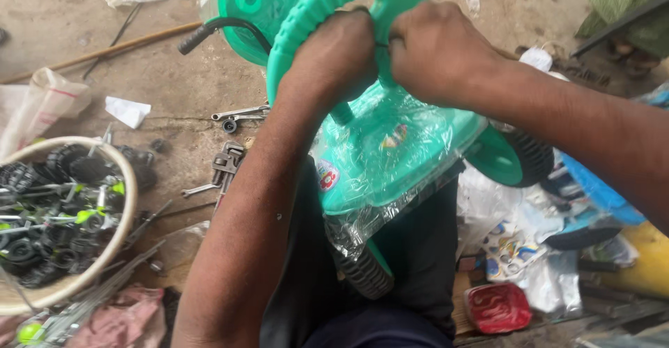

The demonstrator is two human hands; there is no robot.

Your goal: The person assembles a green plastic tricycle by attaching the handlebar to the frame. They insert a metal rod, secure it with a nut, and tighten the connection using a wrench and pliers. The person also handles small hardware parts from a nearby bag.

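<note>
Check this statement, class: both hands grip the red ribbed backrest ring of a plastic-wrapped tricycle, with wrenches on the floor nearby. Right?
One detail is wrong. In the head view the backrest ring gripped by the left hand and right hand is green, not red. The plastic-wrapped tricycle and the wrenches are as stated.

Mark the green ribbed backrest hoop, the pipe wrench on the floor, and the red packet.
green ribbed backrest hoop (306, 13), head view, on its ribbed upper-left curve.
pipe wrench (226, 167), head view, on its jaw end.
red packet (497, 307), head view, on its middle.
</note>
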